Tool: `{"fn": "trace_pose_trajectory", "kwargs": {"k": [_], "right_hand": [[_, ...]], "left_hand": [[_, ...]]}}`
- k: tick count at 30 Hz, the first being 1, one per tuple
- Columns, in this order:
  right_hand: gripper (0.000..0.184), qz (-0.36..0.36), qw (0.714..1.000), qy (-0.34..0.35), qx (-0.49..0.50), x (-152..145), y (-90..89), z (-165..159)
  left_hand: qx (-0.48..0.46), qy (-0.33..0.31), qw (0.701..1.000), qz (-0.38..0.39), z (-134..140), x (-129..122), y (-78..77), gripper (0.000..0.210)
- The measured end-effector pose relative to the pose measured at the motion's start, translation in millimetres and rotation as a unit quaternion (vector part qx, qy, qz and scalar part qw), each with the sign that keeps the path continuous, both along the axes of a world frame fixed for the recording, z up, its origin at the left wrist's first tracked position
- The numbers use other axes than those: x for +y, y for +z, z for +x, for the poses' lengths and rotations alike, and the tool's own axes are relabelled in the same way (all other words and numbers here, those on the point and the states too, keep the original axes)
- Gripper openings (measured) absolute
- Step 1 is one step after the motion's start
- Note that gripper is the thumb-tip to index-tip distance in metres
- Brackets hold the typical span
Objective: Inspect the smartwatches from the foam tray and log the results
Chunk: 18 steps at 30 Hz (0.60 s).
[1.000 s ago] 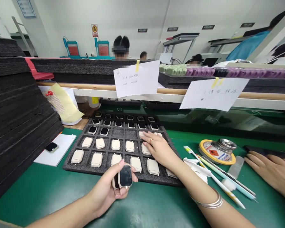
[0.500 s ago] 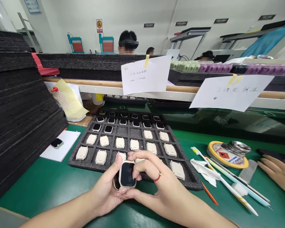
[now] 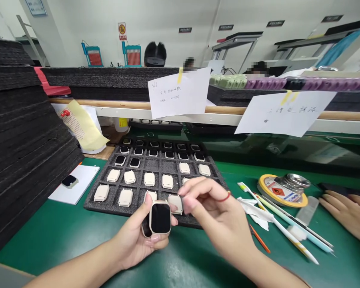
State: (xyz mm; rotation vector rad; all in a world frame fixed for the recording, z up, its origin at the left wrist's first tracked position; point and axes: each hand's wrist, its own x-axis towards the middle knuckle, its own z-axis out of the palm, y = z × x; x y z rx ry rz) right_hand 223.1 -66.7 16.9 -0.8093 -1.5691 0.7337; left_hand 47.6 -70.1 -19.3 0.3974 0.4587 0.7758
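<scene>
My left hand (image 3: 135, 240) is closed around a cream smartwatch (image 3: 161, 218) without a strap, its dark screen facing up. A second dark-screened watch (image 3: 145, 228) shows partly behind it in the same grip. Just to the right, my right hand (image 3: 222, 212) is apart from the watches, its thumb and fingertips pinched together. Something dark and thin seems to be at those fingertips, too small to name. Beyond both hands lies a black foam tray (image 3: 152, 165) with watch bodies in its compartments. The far ones are screen up, the nearer ones show cream backs.
A watch (image 3: 69, 181) rests on white paper (image 3: 78, 192) at left, beside stacked black foam (image 3: 27, 160). At right are a toothbrush (image 3: 283, 228), a tissue (image 3: 255, 212), a yellow-rimmed tin (image 3: 276, 192), an orange stick (image 3: 260, 239) and another person's hand (image 3: 345, 212).
My right hand has left the watch screen and moved to the right, its fingers now pinched. My left hand still holds the watches. The view has shifted slightly.
</scene>
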Motion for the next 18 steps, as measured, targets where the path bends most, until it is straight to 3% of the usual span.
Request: {"fn": "trace_pose_trajectory", "kwargs": {"k": [3,5,10,18], "right_hand": [[0.022,-0.085,0.990,0.009,0.111,4.6,1.7,2.9],[0.022,-0.092,0.984,0.007,0.150,7.4,1.0,3.3],[0.010,-0.028,0.992,-0.026,0.121,5.9,-2.6,1.2],[0.023,0.106,0.993,-0.031,-0.028,-0.7,-4.8,8.8]], "left_hand": [[-0.007,-0.010,1.000,0.008,-1.3,-0.4,1.6,0.049],[-0.011,-0.015,1.000,0.014,-1.8,-0.5,2.1,0.049],[-0.011,-0.019,1.000,0.020,-2.4,-1.0,2.2,0.049],[-0.009,-0.024,0.999,0.026,-4.2,-3.4,4.6,0.048]]}}
